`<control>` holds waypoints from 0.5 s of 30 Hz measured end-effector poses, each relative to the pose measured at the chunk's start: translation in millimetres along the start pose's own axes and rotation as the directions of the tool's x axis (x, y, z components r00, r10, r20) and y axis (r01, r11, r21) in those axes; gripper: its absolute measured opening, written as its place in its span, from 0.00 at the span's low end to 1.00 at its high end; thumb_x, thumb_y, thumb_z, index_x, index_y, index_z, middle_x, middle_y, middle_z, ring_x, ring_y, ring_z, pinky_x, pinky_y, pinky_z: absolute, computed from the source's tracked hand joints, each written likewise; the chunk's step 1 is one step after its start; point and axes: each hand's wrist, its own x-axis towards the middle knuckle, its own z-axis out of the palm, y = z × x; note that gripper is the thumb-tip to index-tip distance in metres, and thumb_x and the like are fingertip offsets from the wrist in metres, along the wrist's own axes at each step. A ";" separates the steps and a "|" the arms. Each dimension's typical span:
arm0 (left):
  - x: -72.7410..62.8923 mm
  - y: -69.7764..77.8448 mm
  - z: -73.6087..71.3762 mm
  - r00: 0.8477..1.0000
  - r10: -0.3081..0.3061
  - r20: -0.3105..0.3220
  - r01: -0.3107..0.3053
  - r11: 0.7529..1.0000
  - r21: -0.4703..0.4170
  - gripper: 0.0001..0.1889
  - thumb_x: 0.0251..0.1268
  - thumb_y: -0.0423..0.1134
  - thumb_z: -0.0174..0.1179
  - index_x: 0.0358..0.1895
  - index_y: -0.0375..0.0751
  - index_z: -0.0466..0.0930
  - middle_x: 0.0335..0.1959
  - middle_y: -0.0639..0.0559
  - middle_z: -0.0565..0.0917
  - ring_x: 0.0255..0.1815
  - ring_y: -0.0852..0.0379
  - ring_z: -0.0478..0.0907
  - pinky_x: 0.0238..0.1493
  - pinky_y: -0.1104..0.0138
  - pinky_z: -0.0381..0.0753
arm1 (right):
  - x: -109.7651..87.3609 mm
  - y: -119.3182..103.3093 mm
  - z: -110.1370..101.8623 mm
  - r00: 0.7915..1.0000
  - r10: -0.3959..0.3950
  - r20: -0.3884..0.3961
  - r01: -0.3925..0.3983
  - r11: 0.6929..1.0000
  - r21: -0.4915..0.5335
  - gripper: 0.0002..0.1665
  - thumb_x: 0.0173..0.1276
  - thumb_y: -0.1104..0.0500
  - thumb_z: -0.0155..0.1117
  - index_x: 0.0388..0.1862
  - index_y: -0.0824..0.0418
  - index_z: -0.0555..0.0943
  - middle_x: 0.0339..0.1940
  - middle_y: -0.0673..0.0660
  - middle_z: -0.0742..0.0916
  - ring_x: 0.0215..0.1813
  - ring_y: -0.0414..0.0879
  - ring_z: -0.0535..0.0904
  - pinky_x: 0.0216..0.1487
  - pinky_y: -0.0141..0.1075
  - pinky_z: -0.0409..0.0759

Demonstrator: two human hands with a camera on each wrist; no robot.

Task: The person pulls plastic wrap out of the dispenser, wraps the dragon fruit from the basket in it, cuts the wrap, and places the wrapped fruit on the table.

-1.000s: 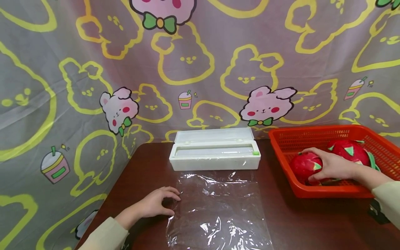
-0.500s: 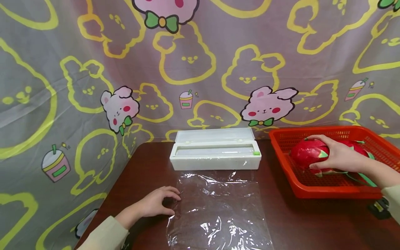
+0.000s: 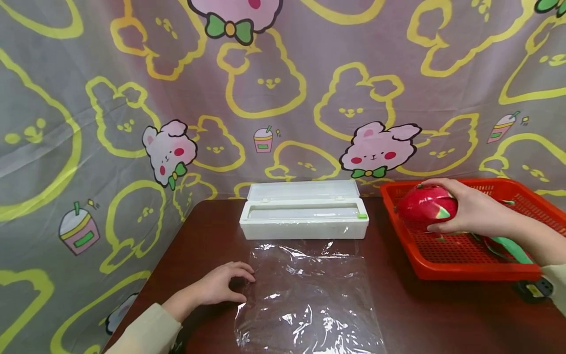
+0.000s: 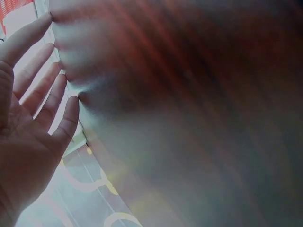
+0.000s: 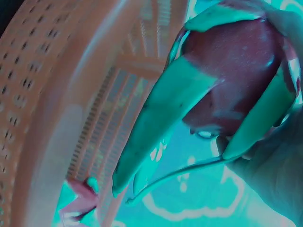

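Note:
My right hand (image 3: pixel 482 211) grips a red dragon fruit (image 3: pixel 426 209) with green scales, thumb on the near side and fingers over the top. The fruit is raised over the left part of the orange basket (image 3: pixel 477 273). In the right wrist view, long green scales hang from the dragon fruit (image 5: pixel 227 80). My left hand (image 3: pixel 216 285) rests at the left edge of a sheet of clear plastic wrap (image 3: pixel 309 295), fingers spread and slightly bent. Fingertips of the left hand (image 4: pixel 33 118) touch the surface in the left wrist view.
Behind the wrap stands a white wrap dispenser (image 3: pixel 305 231) with its lid raised and a green slider at its right end. A second dragon fruit (image 5: pixel 80 201) in the basket is largely hidden. A small dark device (image 3: pixel 532 290) lies by the basket's near right corner.
My right hand has lifted the dragon fruit from the basket floor and carried it slightly left, toward the basket's left rim. The left hand stays where it was.

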 end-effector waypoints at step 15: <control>-0.6 0.2 0.2 1.000 -0.013 0.002 0.013 1.000 0.003 0.20 0.50 0.45 0.75 0.49 0.50 0.85 0.55 0.55 0.78 0.57 0.50 0.73 0.57 0.52 0.72 | 11.7 -29.9 18.6 0.990 -0.129 -0.054 0.131 0.991 0.026 0.61 0.34 0.49 0.87 0.67 0.57 0.63 0.58 0.64 0.72 0.56 0.65 0.66 0.37 0.57 0.81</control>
